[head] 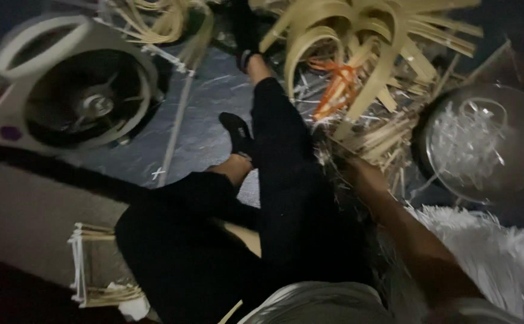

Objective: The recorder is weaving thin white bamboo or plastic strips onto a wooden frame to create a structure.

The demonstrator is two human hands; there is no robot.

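One hand shows, the right hand [358,171], reaching at about two o'clock from the black-trousered legs [280,198] into a heap of thin pale bamboo strips [370,141]; its fingers are buried in the strips, so I cannot tell how far it is open or what it grips. No left hand is in view. Those strips look light, springy and splintery, best taken in a bundle near their straight ends. Long, flat and cream-yellow, they curl at twelve o'clock. Beyond, at three o'clock, stands a round metal bowl [514,120]; at ten o'clock, a white floor fan [63,84].
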